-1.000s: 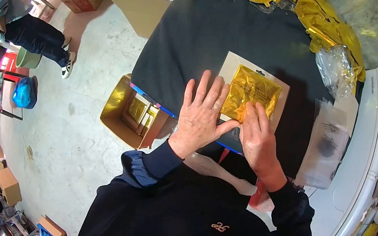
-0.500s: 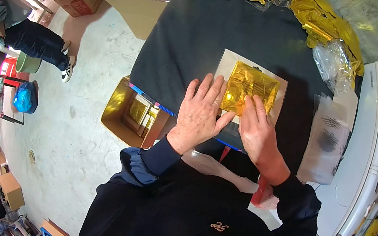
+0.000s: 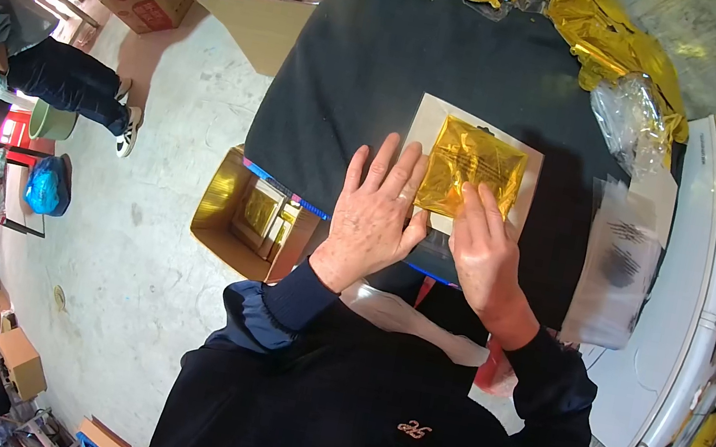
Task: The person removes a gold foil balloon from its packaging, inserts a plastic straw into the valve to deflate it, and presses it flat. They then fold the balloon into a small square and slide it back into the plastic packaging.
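Observation:
A square of folded gold foil (image 3: 476,160) lies on a pale card sheet (image 3: 525,191) on the black-covered table (image 3: 358,61). My left hand (image 3: 372,216) rests flat at the left edge of the card and foil, fingers spread. With its fingertips on the lower part of the foil, my right hand (image 3: 484,251) lies with its fingers held close together; nothing shows in its grasp. The underside of both hands is hidden.
Gold foil (image 3: 612,34) and crumpled clear plastic (image 3: 627,118) lie at the back. Plastic bags (image 3: 616,269) are at the right, beside a white machine (image 3: 683,310). Left of the table is an open box (image 3: 217,208); a person (image 3: 68,77) stands farther left.
My left hand has shifted slightly left. The foil looks a little flatter, and my right fingertips remain on it.

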`<action>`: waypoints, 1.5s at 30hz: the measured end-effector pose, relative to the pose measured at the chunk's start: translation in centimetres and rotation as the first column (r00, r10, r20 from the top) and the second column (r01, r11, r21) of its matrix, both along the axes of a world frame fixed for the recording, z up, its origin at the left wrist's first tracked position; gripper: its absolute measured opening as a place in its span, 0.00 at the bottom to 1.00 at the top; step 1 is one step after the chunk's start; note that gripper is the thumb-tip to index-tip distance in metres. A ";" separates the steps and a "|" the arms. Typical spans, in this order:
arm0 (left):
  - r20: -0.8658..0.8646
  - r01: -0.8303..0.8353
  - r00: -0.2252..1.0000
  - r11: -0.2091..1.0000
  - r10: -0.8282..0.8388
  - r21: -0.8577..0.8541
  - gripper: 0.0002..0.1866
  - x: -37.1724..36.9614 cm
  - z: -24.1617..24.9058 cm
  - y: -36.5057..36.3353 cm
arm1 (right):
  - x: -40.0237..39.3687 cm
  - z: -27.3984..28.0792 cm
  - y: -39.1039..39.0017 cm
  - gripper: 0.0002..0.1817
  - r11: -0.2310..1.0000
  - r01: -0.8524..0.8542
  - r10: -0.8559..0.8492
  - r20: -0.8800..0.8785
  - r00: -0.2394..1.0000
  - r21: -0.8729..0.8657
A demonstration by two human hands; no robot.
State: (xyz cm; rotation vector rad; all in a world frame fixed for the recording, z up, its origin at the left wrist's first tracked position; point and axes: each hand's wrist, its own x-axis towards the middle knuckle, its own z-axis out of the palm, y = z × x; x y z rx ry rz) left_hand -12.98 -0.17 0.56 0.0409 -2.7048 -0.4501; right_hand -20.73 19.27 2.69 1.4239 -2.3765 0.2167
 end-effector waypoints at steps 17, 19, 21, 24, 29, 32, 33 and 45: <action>0.040 -0.034 0.998 0.995 0.038 -0.095 0.37 0.0 0.5 0.1 | -0.4 0.1 0.1 0.11 0.996 -0.008 0.006 -0.023 1.000 -0.083; 0.059 -0.034 0.997 0.991 0.042 -0.131 0.37 -0.1 0.5 0.0 | -0.5 -0.1 0.0 0.11 0.995 0.000 -0.004 -0.040 0.999 -0.096; 0.082 -0.046 0.995 0.982 0.062 -0.181 0.38 -0.3 0.4 -0.2 | -0.5 -0.2 0.0 0.12 0.994 0.009 -0.014 -0.043 0.999 -0.110; 0.104 -0.039 0.993 0.993 0.051 -0.109 0.37 -0.7 0.3 -0.4 | -0.5 -0.4 -0.1 0.12 0.992 0.021 -0.027 -0.042 0.999 -0.128; 0.007 -0.005 1.000 0.998 0.006 -0.062 0.34 -1.0 0.5 -1.1 | -0.5 -0.6 0.0 0.12 0.992 0.030 -0.036 -0.046 0.998 -0.123; 0.005 0.005 1.000 0.999 -0.005 -0.051 0.34 -1.2 0.3 -1.3 | -0.6 -0.6 0.0 0.12 0.991 0.024 -0.031 -0.049 0.998 -0.130; 0.008 0.008 1.000 0.999 -0.008 -0.048 0.34 -1.2 0.3 -1.3 | -0.6 -0.6 0.0 0.12 0.991 0.021 -0.028 -0.050 0.998 -0.134; 0.085 0.007 0.996 0.998 -0.002 -0.056 0.36 -1.0 -0.1 -1.7 | 0.2 1.1 -0.1 0.30 0.996 0.085 -0.086 0.079 0.993 0.025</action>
